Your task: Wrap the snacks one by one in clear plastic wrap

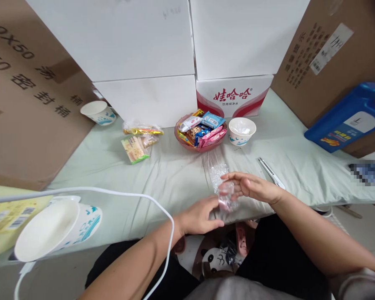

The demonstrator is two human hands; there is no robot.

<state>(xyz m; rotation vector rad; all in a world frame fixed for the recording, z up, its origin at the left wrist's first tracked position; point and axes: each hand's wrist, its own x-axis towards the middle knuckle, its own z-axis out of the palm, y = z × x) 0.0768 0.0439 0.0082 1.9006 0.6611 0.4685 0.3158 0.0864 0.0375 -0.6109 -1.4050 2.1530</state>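
Note:
A strip of clear bubble wrap (pixel 218 171) lies at the table's front, its near end crumpled into a clear, pinkish plastic piece (pixel 226 199) between my hands. My left hand (pixel 201 216) rests at the table edge, thumb and forefinger spread apart. Its fingertips reach the left side of that plastic; the other fingers are partly hidden. My right hand (pixel 248 187) is just right of it, fingers stretched out and palm turned inward. Its fingertips lie behind or against the plastic, and I cannot tell which. A utility knife (pixel 271 173) lies beyond my right wrist.
A pink bowl (pixel 178 141) of wrapped snacks stands at the back beside a paper cup (pixel 242 139). Snack packets (pixel 135 149) lie left. A white cable (pixel 112 191) crosses my left arm, near a tilted paper cup (pixel 84 225). A blue bottle (pixel 343 121) stands right; boxes (pixel 143 100) surround the table.

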